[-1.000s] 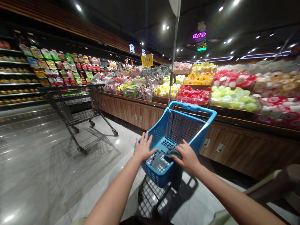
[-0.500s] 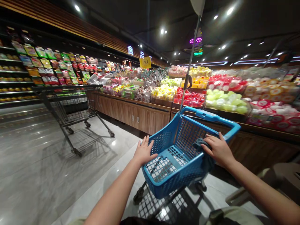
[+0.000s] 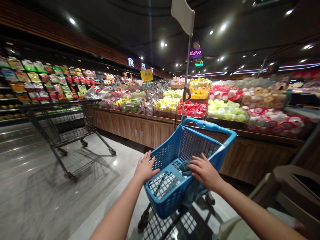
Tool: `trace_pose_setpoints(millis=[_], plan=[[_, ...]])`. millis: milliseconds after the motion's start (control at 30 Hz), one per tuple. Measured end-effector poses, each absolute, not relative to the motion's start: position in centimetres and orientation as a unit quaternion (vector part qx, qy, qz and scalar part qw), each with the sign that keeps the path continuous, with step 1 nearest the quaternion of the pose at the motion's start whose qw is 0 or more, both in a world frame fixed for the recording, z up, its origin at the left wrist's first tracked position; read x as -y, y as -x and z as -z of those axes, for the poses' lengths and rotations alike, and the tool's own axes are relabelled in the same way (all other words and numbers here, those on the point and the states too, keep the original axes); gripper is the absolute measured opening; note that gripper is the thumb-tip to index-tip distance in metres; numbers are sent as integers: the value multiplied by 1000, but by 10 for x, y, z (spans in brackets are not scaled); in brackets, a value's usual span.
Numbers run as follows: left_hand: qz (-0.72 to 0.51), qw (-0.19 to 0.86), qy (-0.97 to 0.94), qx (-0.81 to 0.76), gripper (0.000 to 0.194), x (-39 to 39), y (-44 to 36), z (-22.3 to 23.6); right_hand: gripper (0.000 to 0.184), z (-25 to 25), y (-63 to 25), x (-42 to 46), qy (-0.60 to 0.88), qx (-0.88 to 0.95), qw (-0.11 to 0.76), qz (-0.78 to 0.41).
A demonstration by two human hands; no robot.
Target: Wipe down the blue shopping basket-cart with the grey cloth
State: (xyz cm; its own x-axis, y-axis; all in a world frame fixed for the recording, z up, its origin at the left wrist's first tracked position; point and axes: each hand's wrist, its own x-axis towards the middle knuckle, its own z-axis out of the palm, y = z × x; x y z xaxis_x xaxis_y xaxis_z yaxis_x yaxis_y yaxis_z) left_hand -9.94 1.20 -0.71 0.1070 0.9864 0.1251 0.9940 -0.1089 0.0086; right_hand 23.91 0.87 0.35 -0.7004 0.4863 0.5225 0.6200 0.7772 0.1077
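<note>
A small blue plastic shopping cart (image 3: pixel 210 128) stands in front of me with a thin pole and a white flag (image 3: pixel 183 14) rising from it. My left hand (image 3: pixel 145 168) rests on the cart's near left rim, fingers stretched out. My right hand (image 3: pixel 205 171) presses a dark grey-blue cloth (image 3: pixel 186 166) against the cart's right side, fingers curled over it. The cloth hangs down over the rim.
A large black wire cart (image 3: pixel 62 125) stands on the glossy floor to the left. A long wooden counter (image 3: pixel 140 126) with packed sweets and fruit runs behind the blue cart. Stocked shelves (image 3: pixel 37 80) line the far left. A brown bin (image 3: pixel 292 186) sits at the right.
My right hand with the cloth slid from the far right rim back toward me along the cart's side. The cart swung a little left. The view shifted right.
</note>
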Motion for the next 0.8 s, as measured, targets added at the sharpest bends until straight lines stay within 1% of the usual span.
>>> trace_pose_setpoints(millis=[133, 333, 400, 500, 533, 667, 800], plan=[[47, 37, 742, 668, 72, -7, 104, 5, 26, -17, -262, -31, 261, 929, 211, 158], [72, 43, 732, 676, 69, -8, 97, 6, 27, -28, -312, -76, 331, 883, 257, 212], [77, 46, 728, 679, 69, -10, 94, 8, 31, -29, -316, -82, 352, 874, 263, 207], [81, 54, 727, 680, 70, -15, 91, 12, 46, -29, -311, -82, 372, 872, 255, 192], [81, 57, 727, 679, 71, -16, 91, 13, 47, -29, -309, -80, 373, 873, 253, 186], [81, 63, 729, 677, 73, -19, 91, 16, 30, -28, -297, -72, 359, 880, 269, 156], [83, 65, 728, 677, 73, -20, 94, 17, 27, -17, -275, -55, 334, 890, 279, 134]])
